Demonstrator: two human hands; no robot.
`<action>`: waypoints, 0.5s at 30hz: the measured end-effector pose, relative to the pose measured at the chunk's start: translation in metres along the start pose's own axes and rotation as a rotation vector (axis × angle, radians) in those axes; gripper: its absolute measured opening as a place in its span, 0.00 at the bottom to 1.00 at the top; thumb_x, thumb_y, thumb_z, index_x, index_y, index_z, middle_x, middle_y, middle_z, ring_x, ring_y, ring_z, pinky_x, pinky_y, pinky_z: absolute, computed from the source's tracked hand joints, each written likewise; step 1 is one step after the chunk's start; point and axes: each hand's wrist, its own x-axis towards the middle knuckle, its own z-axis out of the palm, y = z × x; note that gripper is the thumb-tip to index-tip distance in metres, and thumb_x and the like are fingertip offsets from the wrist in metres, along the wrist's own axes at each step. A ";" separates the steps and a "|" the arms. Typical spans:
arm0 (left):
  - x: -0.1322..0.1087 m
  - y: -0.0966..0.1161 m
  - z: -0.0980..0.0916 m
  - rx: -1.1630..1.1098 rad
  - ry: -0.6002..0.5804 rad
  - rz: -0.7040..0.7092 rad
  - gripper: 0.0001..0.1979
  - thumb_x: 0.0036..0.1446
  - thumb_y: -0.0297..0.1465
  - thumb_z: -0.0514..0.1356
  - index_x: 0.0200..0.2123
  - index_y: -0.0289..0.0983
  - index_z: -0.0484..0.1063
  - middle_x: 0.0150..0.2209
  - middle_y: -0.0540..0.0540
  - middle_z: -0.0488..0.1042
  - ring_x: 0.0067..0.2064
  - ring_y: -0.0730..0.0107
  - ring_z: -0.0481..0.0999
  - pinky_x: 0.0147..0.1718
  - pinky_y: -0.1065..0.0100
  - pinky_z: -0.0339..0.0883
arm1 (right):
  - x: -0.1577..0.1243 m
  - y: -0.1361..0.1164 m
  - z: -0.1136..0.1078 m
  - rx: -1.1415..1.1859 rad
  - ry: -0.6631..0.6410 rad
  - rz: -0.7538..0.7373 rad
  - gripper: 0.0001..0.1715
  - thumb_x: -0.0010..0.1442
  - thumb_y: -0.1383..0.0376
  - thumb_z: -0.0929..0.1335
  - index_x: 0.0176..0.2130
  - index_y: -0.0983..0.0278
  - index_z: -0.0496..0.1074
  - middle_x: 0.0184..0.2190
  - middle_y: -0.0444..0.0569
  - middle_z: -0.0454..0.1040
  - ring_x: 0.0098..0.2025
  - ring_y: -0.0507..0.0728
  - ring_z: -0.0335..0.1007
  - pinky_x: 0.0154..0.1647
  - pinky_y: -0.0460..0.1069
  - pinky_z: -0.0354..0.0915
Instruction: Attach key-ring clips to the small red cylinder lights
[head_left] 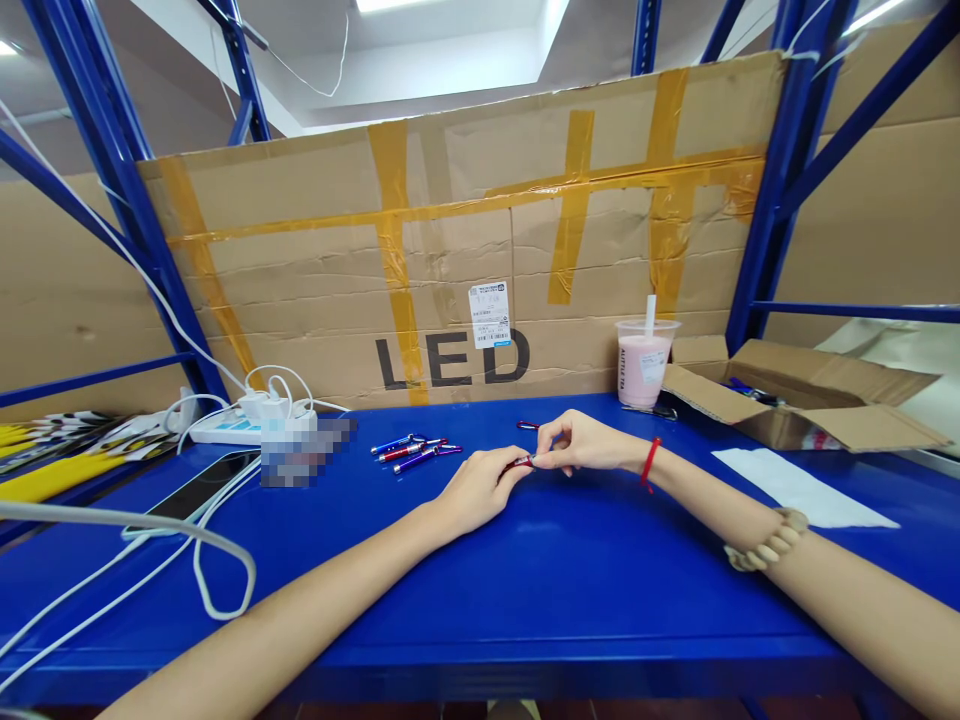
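Note:
My left hand is closed around a small red keychain flashlight, most of which the fingers hide. From the right, my right hand pinches the silvery end of the same flashlight, its thumb and forefinger close to the left fingertips. Just beyond the hands lies a red carabiner clip on the blue shelf surface. To the left of my left hand, several blue, red and purple keychain flashlights with clips rest in a loose group.
At right stand a cup of pink drink, an open cardboard box and a white paper sheet. At left lie a phone, a power strip and looping white cables. A taped cardboard panel closes the back.

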 end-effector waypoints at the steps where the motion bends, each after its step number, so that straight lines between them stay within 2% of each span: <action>1: 0.000 0.000 0.000 0.008 0.004 0.014 0.07 0.61 0.26 0.50 0.39 0.34 0.67 0.36 0.51 0.67 0.36 0.77 0.66 0.34 0.79 0.57 | 0.000 0.000 0.002 0.001 -0.008 0.015 0.22 0.43 0.53 0.69 0.25 0.71 0.69 0.16 0.44 0.64 0.17 0.46 0.58 0.16 0.41 0.51; 4: 0.000 -0.001 0.000 0.038 0.012 0.036 0.07 0.60 0.25 0.51 0.39 0.35 0.68 0.37 0.50 0.67 0.38 0.76 0.66 0.38 0.78 0.57 | 0.000 -0.001 0.005 -0.005 -0.028 0.047 0.22 0.42 0.52 0.69 0.25 0.71 0.69 0.14 0.44 0.62 0.16 0.46 0.57 0.16 0.41 0.49; 9: 0.000 -0.002 -0.001 0.043 0.066 0.031 0.11 0.59 0.24 0.53 0.43 0.40 0.69 0.34 0.52 0.67 0.35 0.77 0.66 0.35 0.78 0.58 | 0.000 -0.003 0.008 0.049 -0.009 0.075 0.21 0.41 0.53 0.69 0.24 0.71 0.69 0.14 0.44 0.62 0.17 0.46 0.56 0.17 0.41 0.50; 15: 0.001 -0.001 -0.001 0.003 0.100 0.025 0.14 0.59 0.23 0.52 0.47 0.42 0.66 0.42 0.54 0.65 0.42 0.77 0.65 0.42 0.78 0.58 | 0.000 -0.005 0.008 0.064 0.041 0.131 0.22 0.42 0.52 0.69 0.25 0.70 0.70 0.15 0.44 0.64 0.17 0.45 0.57 0.16 0.40 0.50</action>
